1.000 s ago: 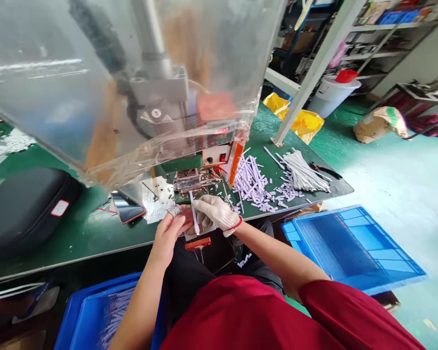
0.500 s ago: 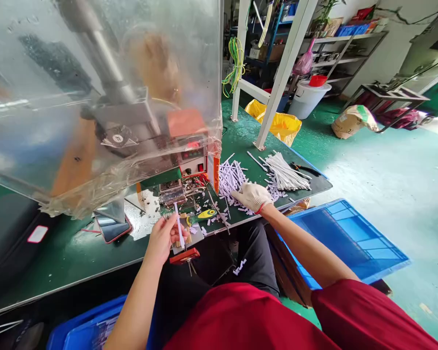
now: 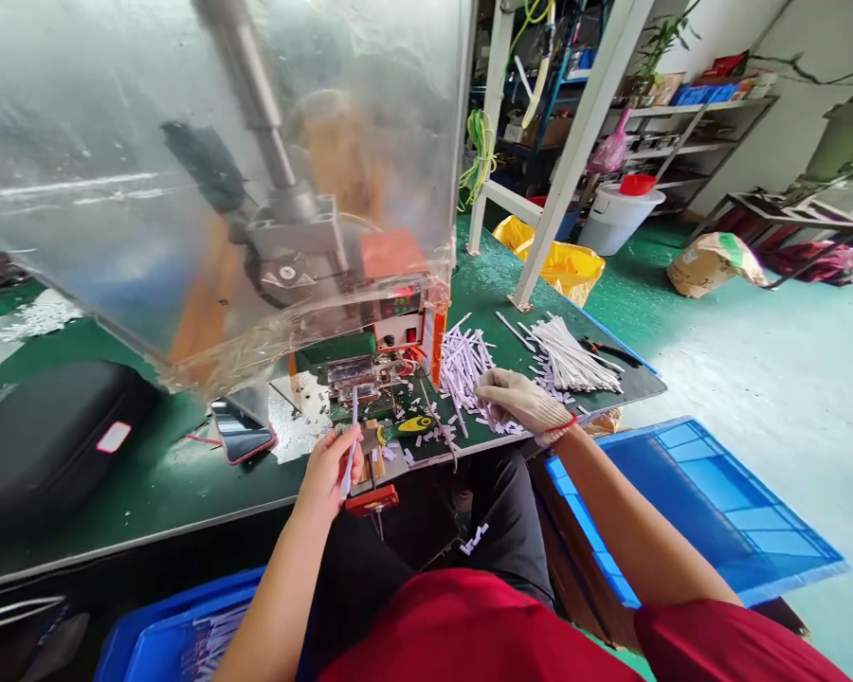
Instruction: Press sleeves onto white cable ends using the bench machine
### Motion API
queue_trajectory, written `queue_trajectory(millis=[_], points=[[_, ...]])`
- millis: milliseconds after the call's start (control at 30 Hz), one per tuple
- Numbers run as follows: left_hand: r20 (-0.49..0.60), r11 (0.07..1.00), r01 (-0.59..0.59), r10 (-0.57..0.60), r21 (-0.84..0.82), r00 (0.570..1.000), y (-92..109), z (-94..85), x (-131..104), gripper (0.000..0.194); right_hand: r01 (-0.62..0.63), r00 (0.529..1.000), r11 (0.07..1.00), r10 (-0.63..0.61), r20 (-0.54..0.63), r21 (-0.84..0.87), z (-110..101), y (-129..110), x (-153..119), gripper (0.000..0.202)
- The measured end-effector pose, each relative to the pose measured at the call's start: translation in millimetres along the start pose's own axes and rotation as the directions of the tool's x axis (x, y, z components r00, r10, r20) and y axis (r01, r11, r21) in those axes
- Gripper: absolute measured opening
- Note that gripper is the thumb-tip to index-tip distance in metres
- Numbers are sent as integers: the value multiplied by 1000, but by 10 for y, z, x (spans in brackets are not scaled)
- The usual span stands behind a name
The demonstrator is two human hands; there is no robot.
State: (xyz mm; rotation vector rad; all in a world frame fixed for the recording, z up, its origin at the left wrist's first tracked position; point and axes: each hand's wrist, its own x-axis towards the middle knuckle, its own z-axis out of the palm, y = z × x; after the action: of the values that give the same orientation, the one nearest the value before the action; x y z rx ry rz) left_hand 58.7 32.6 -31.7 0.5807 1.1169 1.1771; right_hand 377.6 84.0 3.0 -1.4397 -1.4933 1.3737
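Observation:
My bare left hand [image 3: 331, 469] pinches a thin pale lilac strip [image 3: 355, 409], held upright in front of a small metal fixture [image 3: 352, 371] at the bench edge. On the right, my gloved right hand [image 3: 518, 400] rests with curled fingers at a heap of short lilac pieces [image 3: 469, 360]; whatever its fingertips hold is hidden. Just beyond that glove lies a bundle of long white strips [image 3: 575, 355], with dark-handled pliers [image 3: 615, 352] beside it. Between my hands sits a yellow-and-green tool handle [image 3: 408, 426] among scattered scraps.
A clear plastic shield [image 3: 412, 142] hangs over the machine and its control box [image 3: 398, 332]. Leftward are a phone [image 3: 242, 431] and black case [image 3: 63, 436]. A red clamp part [image 3: 372, 499] juts below the edge. Blue crates [image 3: 689, 511] flank my legs.
The view has shifted, so the bench appears further right and lower. My left hand has tilted the strip more upright, its top nearer the fixture. My right glove's fingers have curled in.

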Motion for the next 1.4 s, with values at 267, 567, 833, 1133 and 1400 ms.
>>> queue_trajectory(millis=[267, 567, 833, 1133, 1400], points=[[-37, 996, -59, 57, -70, 998, 2, -289, -316, 31, -80, 921, 966, -23, 388, 245, 1192, -266, -126, 36], [-131, 995, -63, 53, -71, 990, -70, -496, -463, 35, -157, 961, 940, 75, 265, 304, 1837, -177, 273, 38], [-142, 995, -65, 53, -80, 989, -96, -512, -477, 35, -224, 952, 897, 118, 282, 382, 1903, -183, 382, 31], [-76, 998, -63, 63, -1, 995, -81, -515, -484, 33, -172, 961, 928, 85, 263, 329, 1866, -193, 386, 34], [72, 886, -109, 86, 451, 994, 151, -371, -583, 34, 224, 965, 972, -231, 122, 75, 1693, -443, 54, 37]])
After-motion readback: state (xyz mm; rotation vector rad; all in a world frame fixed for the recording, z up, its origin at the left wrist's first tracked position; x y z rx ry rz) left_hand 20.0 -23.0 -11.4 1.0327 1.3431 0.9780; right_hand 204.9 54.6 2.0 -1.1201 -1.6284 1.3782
